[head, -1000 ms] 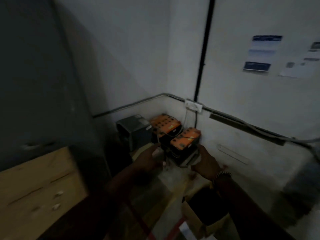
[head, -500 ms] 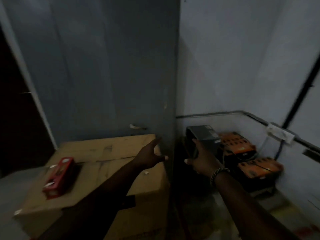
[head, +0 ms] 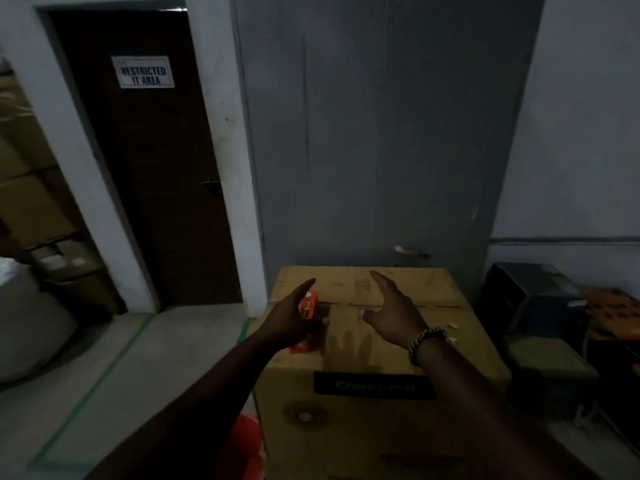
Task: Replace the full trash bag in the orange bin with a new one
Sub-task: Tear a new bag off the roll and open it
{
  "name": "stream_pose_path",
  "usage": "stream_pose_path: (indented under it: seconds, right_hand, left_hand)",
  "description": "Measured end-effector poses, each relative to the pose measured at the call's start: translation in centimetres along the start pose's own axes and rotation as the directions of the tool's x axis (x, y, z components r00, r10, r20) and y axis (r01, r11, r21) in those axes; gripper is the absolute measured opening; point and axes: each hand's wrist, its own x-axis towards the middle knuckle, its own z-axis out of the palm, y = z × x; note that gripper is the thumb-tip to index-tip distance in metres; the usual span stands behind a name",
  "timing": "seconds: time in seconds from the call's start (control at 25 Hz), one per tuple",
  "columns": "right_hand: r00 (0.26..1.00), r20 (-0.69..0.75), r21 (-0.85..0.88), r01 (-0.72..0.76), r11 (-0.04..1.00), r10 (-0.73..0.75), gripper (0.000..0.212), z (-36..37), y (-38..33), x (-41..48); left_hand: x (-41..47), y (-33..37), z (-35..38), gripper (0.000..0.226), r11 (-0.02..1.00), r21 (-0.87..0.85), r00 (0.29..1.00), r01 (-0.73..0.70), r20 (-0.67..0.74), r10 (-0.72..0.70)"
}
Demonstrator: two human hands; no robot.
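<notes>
An orange shape point(head: 244, 441), probably the orange bin, is being glimpsed on the floor against the near left corner of a cardboard box point(head: 381, 420), half hidden under the left forearm. No trash bag, full or new, is being shown plainly.

Since a second ago the view is being swung leftward, away from the wall corner with the orange-topped batteries point(head: 613, 313), which are now being left at the far right edge. The hands, then close together near those batteries, are now being held apart over the box top. The bag swap is judged not yet begun; attention is only being brought back toward the bin's side.

The left hand point(head: 294, 320) is being held with fingers straight at the left edge of the box top, in front of a small red pack point(head: 307, 306); whether it is being touched cannot be told. The right hand point(head: 391, 313) is being held flat and spread above the middle of the top, nothing being gripped. Behind, a grey door point(head: 381, 133) and a signed brown door point(head: 156, 202) are being shown closed.
</notes>
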Motion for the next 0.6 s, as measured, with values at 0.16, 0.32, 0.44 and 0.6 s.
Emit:
stream_pose_path:
  seconds: [0.16, 0.32, 0.44, 0.6]
  right_hand:
    - [0.997, 0.075, -0.002, -0.002, 1.0, 0.002, 0.09, 5.8, -4.1, 0.1]
    - [0.987, 0.158, -0.021, 0.028, 0.999, -0.024, 0.087, 9.9, -5.4, 0.6]
    - [0.975, 0.224, -0.048, 0.0, 0.999, 0.01, 0.089, 12.3, -4.3, 1.7]
    - [0.955, 0.294, -0.078, -0.014, 0.997, 0.036, 0.085, 14.0, -2.6, 3.4]
  left_hand:
    - [-1.9, -4.8, -3.5, 0.099, 1.0, 0.005, 1.0, 0.027, 0.0, -0.027]
    - [-2.2, -8.0, -3.7, 0.103, 0.997, 0.013, 0.996, 0.076, 0.037, -0.077]
    - [-1.5, -8.9, -2.5, 0.101, 0.995, 0.021, 0.99, 0.096, 0.101, -0.098]
    - [-0.7, -9.3, -0.6, 0.092, 0.989, 0.028, 0.978, 0.142, 0.15, -0.145]
